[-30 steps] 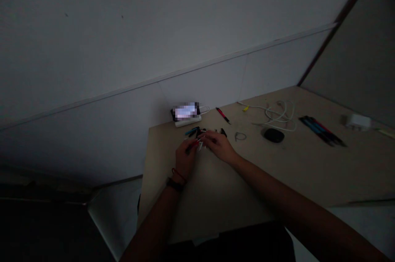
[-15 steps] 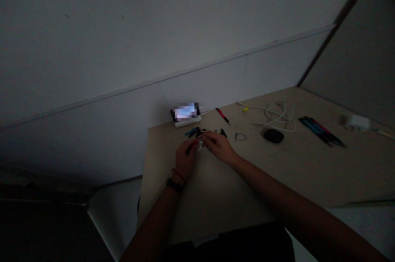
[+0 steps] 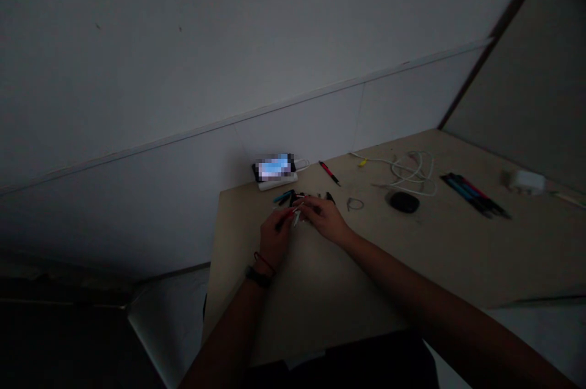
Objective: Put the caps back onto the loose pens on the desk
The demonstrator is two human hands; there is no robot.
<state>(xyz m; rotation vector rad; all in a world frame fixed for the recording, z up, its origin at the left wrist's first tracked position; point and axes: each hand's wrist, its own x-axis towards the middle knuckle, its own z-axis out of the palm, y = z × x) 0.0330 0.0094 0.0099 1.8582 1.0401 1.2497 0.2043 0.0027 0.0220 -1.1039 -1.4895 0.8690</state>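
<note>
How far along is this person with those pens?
Looks done: a tidy row of pens lies at the far right of the desk. In hand: the left hand and right hand work together over a small pile of pens. Still loose: a blue pen beside the hands and a red pen further back.

Worn at head height, facing forward and steeply down over the near edge of a pale tabletop (image 3: 320, 309), rolled so that the wall (image 3: 183, 71) slants across the upper half, with the left hand (image 3: 274, 242) and right hand (image 3: 325, 221) fairly far off, just below centre.
</note>
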